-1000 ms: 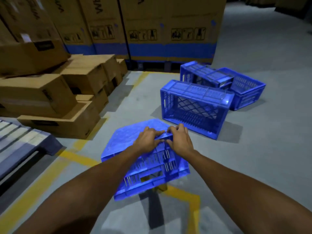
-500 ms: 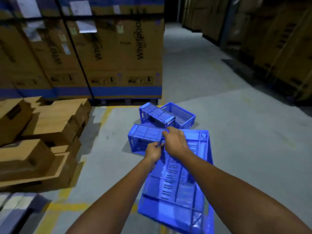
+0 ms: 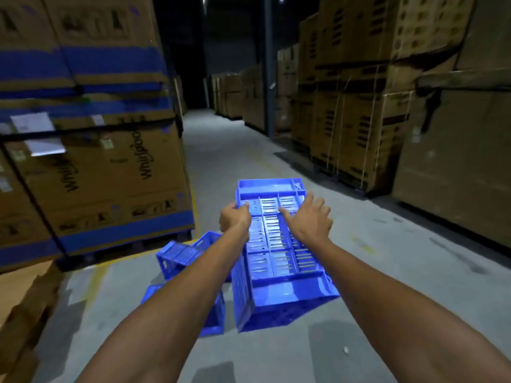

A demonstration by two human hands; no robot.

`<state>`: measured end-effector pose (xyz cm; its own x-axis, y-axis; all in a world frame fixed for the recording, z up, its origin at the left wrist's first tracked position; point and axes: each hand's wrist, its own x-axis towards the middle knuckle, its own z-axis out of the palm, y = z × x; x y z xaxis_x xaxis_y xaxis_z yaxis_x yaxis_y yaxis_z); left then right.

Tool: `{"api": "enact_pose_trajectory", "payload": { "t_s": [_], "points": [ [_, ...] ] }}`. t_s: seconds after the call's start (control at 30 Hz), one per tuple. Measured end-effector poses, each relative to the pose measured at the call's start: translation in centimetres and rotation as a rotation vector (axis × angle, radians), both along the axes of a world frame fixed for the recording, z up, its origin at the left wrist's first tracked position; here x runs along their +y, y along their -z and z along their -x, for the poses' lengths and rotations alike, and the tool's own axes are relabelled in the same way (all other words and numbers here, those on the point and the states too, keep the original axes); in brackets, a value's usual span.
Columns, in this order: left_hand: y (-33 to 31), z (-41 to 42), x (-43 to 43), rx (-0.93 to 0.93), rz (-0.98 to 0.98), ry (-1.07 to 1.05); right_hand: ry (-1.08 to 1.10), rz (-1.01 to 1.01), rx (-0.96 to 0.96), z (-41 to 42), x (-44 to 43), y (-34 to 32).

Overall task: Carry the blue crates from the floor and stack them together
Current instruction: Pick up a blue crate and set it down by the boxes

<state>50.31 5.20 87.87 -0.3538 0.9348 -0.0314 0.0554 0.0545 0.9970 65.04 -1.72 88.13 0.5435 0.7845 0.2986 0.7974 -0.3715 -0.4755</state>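
A blue slatted crate [image 3: 279,261] is raised in front of me, one long slatted side facing up. My left hand [image 3: 234,219] is clenched on its upper left edge. My right hand [image 3: 309,218] lies on the slatted face, fingers spread and thumb pressed to the slats. Two more blue crates lie on the floor below my left forearm: one on its side [image 3: 179,254] farther away, another [image 3: 214,313] nearer, mostly hidden by the arm and the held crate.
Tall stacked cardboard cartons on pallets [image 3: 105,172] rise at the left. More carton stacks [image 3: 359,120] line the right. A grey concrete aisle [image 3: 221,150] runs ahead between them. Low brown boxes [image 3: 22,305] sit at the lower left. Yellow floor lines [image 3: 94,283] run near the crates.
The crate has come up off the floor and swung to the right with my view. My right hand has shifted from the crate's edge onto its slatted face, fingers now spread.
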Motion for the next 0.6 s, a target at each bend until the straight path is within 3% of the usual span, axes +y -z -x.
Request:
{"api": "enact_pose_trajectory", "payload": {
  "t_s": [0.1,0.2,0.27,0.4,0.47,0.6],
  "points": [
    [-1.9,-3.9,1.0,-0.001,-0.060,-0.026,0.030,-0.049,0.427,-5.0,2.0,-1.8],
    [-3.6,-7.1,1.9,0.022,-0.135,-0.015,0.076,-0.223,0.620,-9.5,4.2,-4.0],
    [-4.8,-8.9,2.9,0.143,-0.176,-0.015,0.119,-0.249,0.568,-11.9,5.0,-5.5],
    [-7.8,-10.6,5.8,0.635,-0.239,-0.063,0.117,-0.239,0.357,-15.8,6.1,-6.9],
    [-9.3,-11.6,7.7,0.780,-0.340,-0.026,0.094,-0.242,0.239,-18.1,7.1,-6.7],
    [-9.6,-17.0,12.7,0.643,-0.402,0.400,0.010,-0.256,-0.098,-23.1,9.7,-6.4]
  ]
}}
